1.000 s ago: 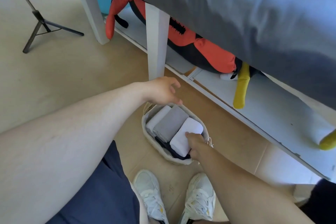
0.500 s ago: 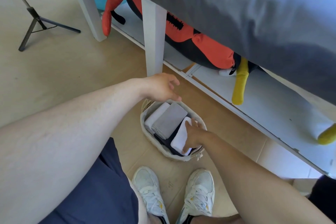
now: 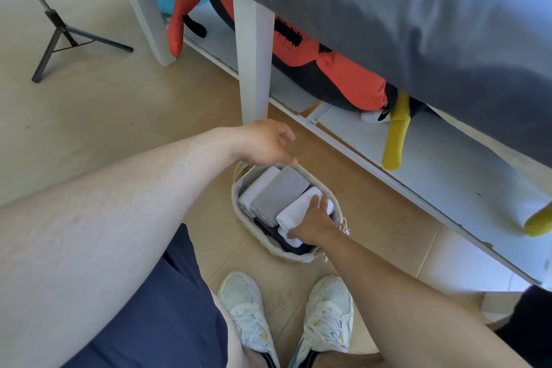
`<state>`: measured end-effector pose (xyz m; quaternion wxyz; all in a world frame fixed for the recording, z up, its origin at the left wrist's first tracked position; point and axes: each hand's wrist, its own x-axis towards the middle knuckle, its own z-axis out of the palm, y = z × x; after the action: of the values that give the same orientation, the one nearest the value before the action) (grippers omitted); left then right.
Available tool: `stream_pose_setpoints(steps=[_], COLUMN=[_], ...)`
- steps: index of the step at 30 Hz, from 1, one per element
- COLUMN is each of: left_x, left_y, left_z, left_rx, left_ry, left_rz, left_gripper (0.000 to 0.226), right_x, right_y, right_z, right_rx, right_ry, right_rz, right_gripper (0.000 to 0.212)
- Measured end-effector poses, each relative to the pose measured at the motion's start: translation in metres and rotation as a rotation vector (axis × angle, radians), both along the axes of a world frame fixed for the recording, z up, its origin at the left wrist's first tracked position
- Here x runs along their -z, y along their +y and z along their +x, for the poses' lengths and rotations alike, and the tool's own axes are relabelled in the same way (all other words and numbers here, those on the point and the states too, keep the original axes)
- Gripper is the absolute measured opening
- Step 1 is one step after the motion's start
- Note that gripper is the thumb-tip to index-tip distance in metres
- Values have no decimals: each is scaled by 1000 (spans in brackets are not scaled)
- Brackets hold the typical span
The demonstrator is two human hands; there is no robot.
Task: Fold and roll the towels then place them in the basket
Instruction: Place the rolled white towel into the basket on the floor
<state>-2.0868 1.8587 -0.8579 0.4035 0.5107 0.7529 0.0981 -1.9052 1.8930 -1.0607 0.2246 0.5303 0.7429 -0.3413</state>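
**Inspector:** Start at the left. What is the left hand (image 3: 263,143) doing?

**Assessor:** It hovers above the far rim of the small oval woven basket (image 3: 336,212), fingers loosely spread and holding nothing. Whether a fingertip touches the rim I cannot tell.

**Inspector:** Contents, left to right?

**Assessor:** A pale folded towel (image 3: 257,188) lies along the left wall. Against it lies a grey folded towel (image 3: 279,194). Next comes the white rolled towel (image 3: 298,212), on the right side of the basket, resting over dark navy cloth (image 3: 268,231) at the near end. The right hand (image 3: 313,225) is closed over the white roll's near end, thumb at the near tip and fingers wrapped across the top.

**Inspector:** Orientation of the roll?

**Assessor:** Its long axis runs from the near-left of the basket toward the far-right rim, roughly parallel to the grey towel and to the basket's own length. The far end points at the far-right wall.

**Inspector:** Advice for the step in hand?

**Assessor:** In my judgement the roll is being seated. Press it down evenly along its length, keep the loose edge tucked underneath so it does not unwind, and hold it parallel with its neighbours. The left hand could steady the rim, since the basket looks light and may slide on the tan floor (image 3: 104,116).
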Motion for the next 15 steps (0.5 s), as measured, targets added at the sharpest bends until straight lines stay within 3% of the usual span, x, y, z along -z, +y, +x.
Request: stream_pose_setpoints(steps=[4, 9, 15], left_x=[1, 2, 4], left_y=[1, 2, 1], left_z=[1, 1, 1], left_rx=[3, 14, 11], left_ry=[-4, 6, 1], left_rz=[-5, -16, -17], left_gripper=[61, 61, 61], right_x=[6, 18, 25], right_y=[-3, -12, -14], right_z=[3, 8, 11], right_rx=[-36, -190, -237], right_ry=[-4, -112, -124], right_rz=[-29, 215, 319], right_gripper=[132, 94, 106])
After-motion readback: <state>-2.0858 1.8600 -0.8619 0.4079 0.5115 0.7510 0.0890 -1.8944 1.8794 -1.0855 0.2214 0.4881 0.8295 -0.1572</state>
